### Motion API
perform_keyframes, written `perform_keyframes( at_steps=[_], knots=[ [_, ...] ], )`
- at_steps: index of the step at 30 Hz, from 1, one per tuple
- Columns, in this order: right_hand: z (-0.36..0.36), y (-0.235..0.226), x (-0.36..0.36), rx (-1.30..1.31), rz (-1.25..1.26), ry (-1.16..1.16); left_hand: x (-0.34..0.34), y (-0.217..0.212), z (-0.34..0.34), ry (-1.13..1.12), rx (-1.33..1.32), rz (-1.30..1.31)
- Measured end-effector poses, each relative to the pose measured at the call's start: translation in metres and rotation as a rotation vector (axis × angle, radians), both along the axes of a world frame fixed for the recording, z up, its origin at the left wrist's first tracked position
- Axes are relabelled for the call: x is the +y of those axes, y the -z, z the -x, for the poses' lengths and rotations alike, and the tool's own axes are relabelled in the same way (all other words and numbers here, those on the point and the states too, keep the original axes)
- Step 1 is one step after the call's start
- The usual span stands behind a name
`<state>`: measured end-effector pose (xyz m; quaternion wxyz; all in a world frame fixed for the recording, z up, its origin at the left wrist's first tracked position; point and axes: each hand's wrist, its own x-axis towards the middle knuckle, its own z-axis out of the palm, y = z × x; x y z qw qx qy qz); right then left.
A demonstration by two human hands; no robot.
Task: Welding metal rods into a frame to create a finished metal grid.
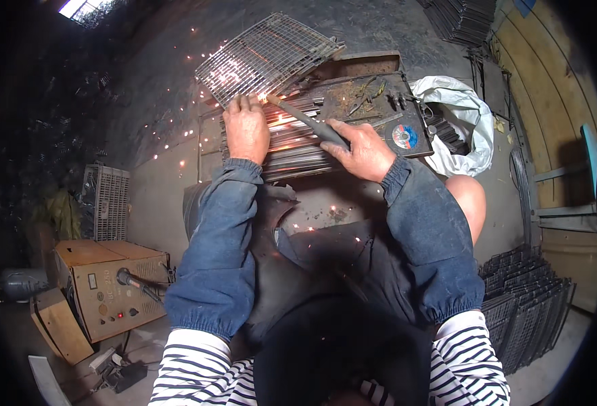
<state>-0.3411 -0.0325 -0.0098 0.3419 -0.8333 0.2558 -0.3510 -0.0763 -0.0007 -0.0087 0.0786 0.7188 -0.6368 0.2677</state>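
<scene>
My right hand [362,150] is closed around the dark handle of a welding torch [305,119]. The torch's tip points left, and a bright glow with flying sparks shows there, beside my left fingertips. My left hand [246,128] lies back up over the metal rods, fingers bent and pressed together at the near edge of a metal wire grid [271,54]. What those fingers grip, if anything, is hidden beneath them. Many thin metal rods [298,152] lie side by side under both hands. The grid extends away from me, tilted, past the work table.
On the table's right [379,111] are pliers [366,95] and a round disc [404,137]. A white sack [474,122] with dark metal pieces stands beyond. A welding machine [116,287] sits at left; stacked grids [525,304] stand at lower right. Sparks scatter left and toward my lap.
</scene>
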Motion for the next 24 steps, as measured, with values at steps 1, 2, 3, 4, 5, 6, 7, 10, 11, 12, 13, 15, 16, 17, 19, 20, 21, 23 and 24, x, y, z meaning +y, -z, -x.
perform_keyframes(
  at_steps=[1, 2, 3, 4, 5, 6, 7, 10, 11, 12, 13, 15, 16, 17, 19, 20, 21, 23, 24],
  knots=[
    [0.001, -0.001, 0.0, 0.018, -0.011, 0.003, 0.0, -0.001, 0.0, 0.0, 0.001, 0.0],
    [0.001, -0.002, 0.0, 0.036, -0.021, 0.006, 0.0, -0.002, 0.0, -0.011, 0.02, -0.02],
    [0.001, -0.003, 0.0, 0.036, -0.021, 0.006, 0.0, -0.002, 0.0, -0.024, 0.039, -0.041],
    [0.001, -0.003, 0.0, 0.034, -0.025, 0.001, 0.001, -0.003, 0.0, -0.025, 0.039, -0.041],
    [0.0, -0.004, 0.001, 0.031, -0.029, -0.005, 0.001, -0.003, 0.0, -0.026, 0.039, -0.04],
    [0.0, -0.006, 0.001, 0.031, -0.029, -0.004, 0.001, -0.003, 0.0, -0.026, 0.039, -0.04],
    [0.0, -0.007, 0.002, 0.052, -0.04, 0.008, 0.001, -0.003, 0.0, -0.026, 0.039, -0.04],
    [-0.001, -0.004, 0.001, 0.069, -0.042, 0.015, 0.0, -0.002, 0.0, -0.032, 0.026, -0.042],
    [-0.002, -0.003, 0.001, 0.066, -0.033, 0.011, 0.0, -0.002, 0.0, -0.029, 0.035, -0.031],
    [-0.002, -0.004, 0.001, 0.066, -0.034, 0.011, 0.0, -0.004, 0.001, -0.026, 0.045, -0.021],
    [-0.002, -0.007, 0.002, 0.058, -0.049, 0.004, 0.001, -0.005, 0.002, -0.032, 0.032, -0.062],
    [-0.003, -0.006, 0.001, 0.05, -0.064, -0.003, 0.002, -0.008, 0.003, -0.036, -0.002, -0.079],
    [-0.003, -0.002, 0.0, 0.038, -0.043, -0.004, 0.002, -0.008, 0.003, -0.035, -0.002, -0.079],
    [-0.003, 0.001, -0.001, 0.027, -0.023, -0.005, 0.004, -0.008, 0.004, -0.031, 0.022, -0.095],
    [-0.005, 0.002, -0.001, 0.018, -0.02, -0.008, 0.005, -0.007, 0.003, -0.032, 0.046, -0.112],
    [-0.005, 0.003, -0.001, 0.01, -0.017, -0.009, 0.004, -0.005, 0.002, -0.023, 0.031, -0.076],
    [-0.005, 0.002, -0.001, 0.01, -0.017, -0.01, 0.003, -0.003, 0.001, -0.013, 0.017, -0.04],
    [-0.006, -0.001, 0.0, 0.016, -0.026, -0.016, 0.003, -0.001, -0.002, -0.012, 0.013, -0.023],
    [-0.005, -0.001, -0.001, 0.017, -0.027, -0.012, 0.001, -0.003, 0.001, -0.006, 0.011, -0.007]
  ],
)
